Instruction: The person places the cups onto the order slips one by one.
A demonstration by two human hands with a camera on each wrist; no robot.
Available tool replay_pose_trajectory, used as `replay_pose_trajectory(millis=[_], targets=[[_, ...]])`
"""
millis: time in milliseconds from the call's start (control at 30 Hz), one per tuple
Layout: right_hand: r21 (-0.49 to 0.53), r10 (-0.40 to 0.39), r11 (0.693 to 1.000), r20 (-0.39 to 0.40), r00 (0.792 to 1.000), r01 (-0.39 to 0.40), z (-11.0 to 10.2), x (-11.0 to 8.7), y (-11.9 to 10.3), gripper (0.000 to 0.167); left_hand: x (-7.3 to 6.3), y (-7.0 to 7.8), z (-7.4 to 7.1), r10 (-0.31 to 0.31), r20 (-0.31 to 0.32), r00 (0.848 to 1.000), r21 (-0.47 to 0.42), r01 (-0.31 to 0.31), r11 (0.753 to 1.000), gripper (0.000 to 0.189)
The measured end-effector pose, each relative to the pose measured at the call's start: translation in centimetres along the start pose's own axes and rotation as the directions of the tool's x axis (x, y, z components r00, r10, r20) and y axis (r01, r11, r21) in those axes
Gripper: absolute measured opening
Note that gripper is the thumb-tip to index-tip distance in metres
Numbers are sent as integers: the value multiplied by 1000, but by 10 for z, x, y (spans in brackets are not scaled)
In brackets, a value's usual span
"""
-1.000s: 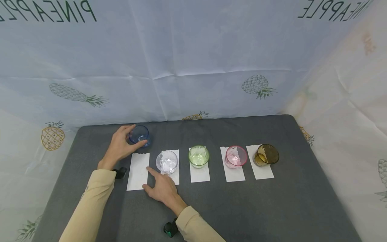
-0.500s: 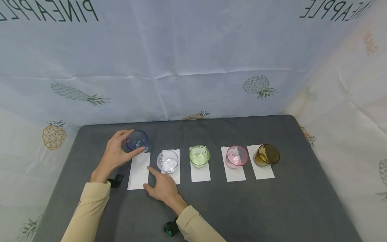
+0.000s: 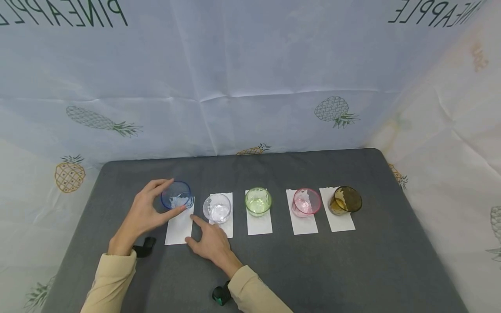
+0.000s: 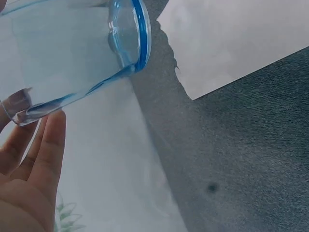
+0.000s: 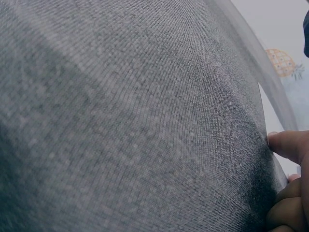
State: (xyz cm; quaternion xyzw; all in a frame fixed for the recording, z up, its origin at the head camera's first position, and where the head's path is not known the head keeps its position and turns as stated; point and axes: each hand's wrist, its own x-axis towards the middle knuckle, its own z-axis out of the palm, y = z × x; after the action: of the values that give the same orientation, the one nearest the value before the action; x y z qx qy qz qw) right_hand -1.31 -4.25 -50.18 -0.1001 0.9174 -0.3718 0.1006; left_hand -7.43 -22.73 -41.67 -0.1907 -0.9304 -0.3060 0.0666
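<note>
In the head view my left hand (image 3: 142, 213) holds a blue-tinted glass (image 3: 176, 193) by its sides, thumb in front and fingers behind. The glass is over the far end of the leftmost white paper (image 3: 179, 228). Up close in the left wrist view, the blue glass (image 4: 67, 53) appears beside the paper's torn edge (image 4: 176, 63). My right hand (image 3: 213, 245) rests low at that paper's right side, index finger and thumb stretched to its edge. The right wrist view catches only part of the right hand (image 5: 289, 193) against the grey cloth.
Right of the blue glass stand a clear glass (image 3: 217, 208), a green glass (image 3: 258, 202), a pink glass (image 3: 306, 202) and a brown glass (image 3: 344, 200), each on a white paper. A grey cloth covers the table (image 3: 352, 269). A pineapple-print curtain (image 3: 254, 56) hangs behind.
My left hand has brought the blue glass nearer, from behind the leftmost paper to over its far end. The right hand and the other glasses stay in place.
</note>
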Motion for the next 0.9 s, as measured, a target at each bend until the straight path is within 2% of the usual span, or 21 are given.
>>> replay_pose_trajectory(millis=[200, 500, 900], targets=[[3, 3, 1000, 2, 1000, -3, -1, 0, 0, 60, -9, -1, -2, 17, 7, 1000, 13, -17, 1000, 78], [-16, 24, 1000, -4, 1000, -24, -1, 1, -2, 60, -23, -10, 2, -7, 10, 1000, 14, 6, 1000, 79], [-40, 39, 998, -34, 999, -41, 1, 1, -3, 60, -27, -16, 6, -18, 15, 1000, 8, 18, 1000, 78]])
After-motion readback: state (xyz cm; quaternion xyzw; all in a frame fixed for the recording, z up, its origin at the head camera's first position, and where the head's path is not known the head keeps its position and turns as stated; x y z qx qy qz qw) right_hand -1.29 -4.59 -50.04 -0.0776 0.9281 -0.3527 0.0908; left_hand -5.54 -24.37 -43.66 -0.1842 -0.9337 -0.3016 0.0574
